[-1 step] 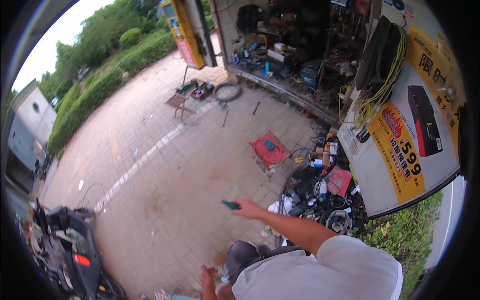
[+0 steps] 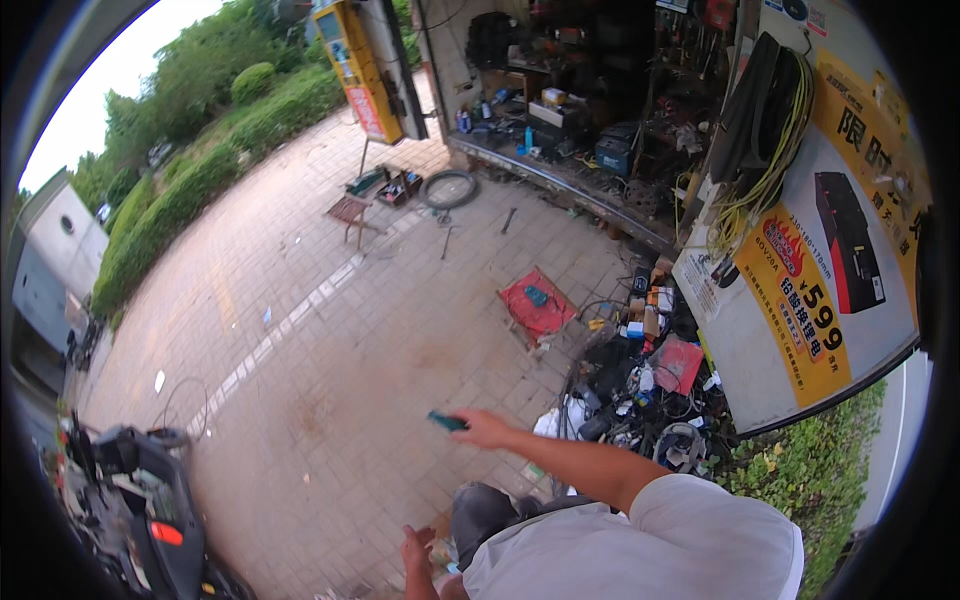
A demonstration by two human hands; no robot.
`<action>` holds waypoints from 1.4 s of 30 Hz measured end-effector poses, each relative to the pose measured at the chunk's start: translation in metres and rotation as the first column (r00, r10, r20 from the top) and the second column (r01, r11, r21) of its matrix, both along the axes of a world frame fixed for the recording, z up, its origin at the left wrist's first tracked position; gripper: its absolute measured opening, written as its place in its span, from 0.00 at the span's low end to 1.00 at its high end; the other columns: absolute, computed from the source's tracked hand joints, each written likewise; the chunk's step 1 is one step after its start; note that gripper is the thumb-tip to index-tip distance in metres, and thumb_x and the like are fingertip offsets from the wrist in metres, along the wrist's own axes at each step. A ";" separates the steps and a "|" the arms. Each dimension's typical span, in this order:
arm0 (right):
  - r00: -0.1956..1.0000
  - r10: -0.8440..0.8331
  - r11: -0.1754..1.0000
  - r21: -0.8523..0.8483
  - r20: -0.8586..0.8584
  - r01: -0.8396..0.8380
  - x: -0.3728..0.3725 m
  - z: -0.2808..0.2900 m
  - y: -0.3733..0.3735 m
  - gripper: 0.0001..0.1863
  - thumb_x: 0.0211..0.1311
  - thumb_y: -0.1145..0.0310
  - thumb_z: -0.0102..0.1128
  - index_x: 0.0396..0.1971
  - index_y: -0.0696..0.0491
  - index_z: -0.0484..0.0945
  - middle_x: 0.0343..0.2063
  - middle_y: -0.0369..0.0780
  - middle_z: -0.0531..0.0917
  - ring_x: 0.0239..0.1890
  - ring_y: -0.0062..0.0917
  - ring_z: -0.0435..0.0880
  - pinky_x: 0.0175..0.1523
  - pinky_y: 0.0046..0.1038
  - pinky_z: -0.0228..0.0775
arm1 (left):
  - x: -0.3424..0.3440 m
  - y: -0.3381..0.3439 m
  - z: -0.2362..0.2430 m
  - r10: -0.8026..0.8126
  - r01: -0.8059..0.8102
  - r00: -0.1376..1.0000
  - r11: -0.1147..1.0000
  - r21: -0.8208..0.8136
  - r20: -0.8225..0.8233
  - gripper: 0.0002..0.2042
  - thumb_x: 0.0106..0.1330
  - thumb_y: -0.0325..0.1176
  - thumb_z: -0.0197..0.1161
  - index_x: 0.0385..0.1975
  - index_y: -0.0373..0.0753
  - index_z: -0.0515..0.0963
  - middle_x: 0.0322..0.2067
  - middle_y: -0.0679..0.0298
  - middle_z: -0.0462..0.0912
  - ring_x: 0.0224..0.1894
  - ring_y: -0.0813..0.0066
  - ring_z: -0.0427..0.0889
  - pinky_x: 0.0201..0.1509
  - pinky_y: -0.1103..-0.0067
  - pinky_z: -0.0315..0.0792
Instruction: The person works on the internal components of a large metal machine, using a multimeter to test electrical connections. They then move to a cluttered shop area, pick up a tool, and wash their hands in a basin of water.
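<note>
Left hand [image 2: 417,548] hangs partly open beside the person's dark-clad knee [image 2: 482,515]; whether it holds anything, I cannot tell. The right hand [image 2: 487,429], fingers closed, grips a small oblong dark-green object [image 2: 446,421] above the pale brick paving [image 2: 350,390]. Beyond, a low red rectangular stand [image 2: 545,319] bears a teal object [image 2: 537,297] near its middle. Farther, a black tyre [image 2: 447,205] lies near the left end of the workshop's metal sill [image 2: 545,178].

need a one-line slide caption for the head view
Right hand holding a small dark-teal object above brick paving, between a black scooter and a heap of mixed clutter.
</note>
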State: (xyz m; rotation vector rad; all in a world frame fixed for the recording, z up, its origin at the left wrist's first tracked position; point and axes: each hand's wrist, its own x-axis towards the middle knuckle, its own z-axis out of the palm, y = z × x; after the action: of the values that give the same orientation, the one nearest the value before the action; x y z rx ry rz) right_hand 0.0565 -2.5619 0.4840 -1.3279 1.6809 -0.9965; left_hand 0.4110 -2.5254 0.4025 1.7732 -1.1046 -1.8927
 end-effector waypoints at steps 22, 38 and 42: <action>0.290 -0.856 0.052 0.487 -0.427 0.872 -0.280 -0.225 -0.167 0.14 0.47 0.59 0.61 0.19 0.57 0.77 0.17 0.43 0.79 0.25 0.29 0.80 0.30 0.30 0.71 | -0.236 -0.541 -0.003 -0.369 0.327 0.892 0.925 0.192 0.261 0.08 0.60 0.36 0.56 0.27 0.41 0.66 0.14 0.69 0.67 0.13 0.81 0.66 0.14 0.82 0.62; -0.897 -0.374 -0.476 0.879 -0.235 -0.032 -0.501 -0.445 -0.288 0.25 0.48 0.50 0.64 0.36 0.53 0.68 0.29 0.40 0.71 0.31 0.34 0.72 0.43 0.40 0.70 | -0.586 -0.690 0.044 -0.725 0.448 0.590 0.660 0.603 0.355 0.09 0.63 0.41 0.56 0.25 0.48 0.67 0.12 0.79 0.59 0.13 0.89 0.57 0.15 0.87 0.52; -0.911 -0.292 -0.433 0.890 -0.290 -0.144 -0.533 -0.475 -0.290 0.33 0.41 0.46 0.68 0.42 0.50 0.67 0.34 0.40 0.71 0.34 0.35 0.71 0.44 0.41 0.68 | -0.699 -0.681 0.023 -0.797 0.552 0.581 0.534 0.640 0.164 0.10 0.64 0.37 0.54 0.32 0.35 0.72 0.23 0.68 0.73 0.25 0.80 0.72 0.31 0.82 0.67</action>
State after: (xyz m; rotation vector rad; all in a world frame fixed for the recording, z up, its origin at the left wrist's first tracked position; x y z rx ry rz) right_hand -0.4761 -2.8516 0.0089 2.3005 0.9621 -1.3479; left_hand -0.2884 -3.2063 0.4252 2.4020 -1.8328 -2.5143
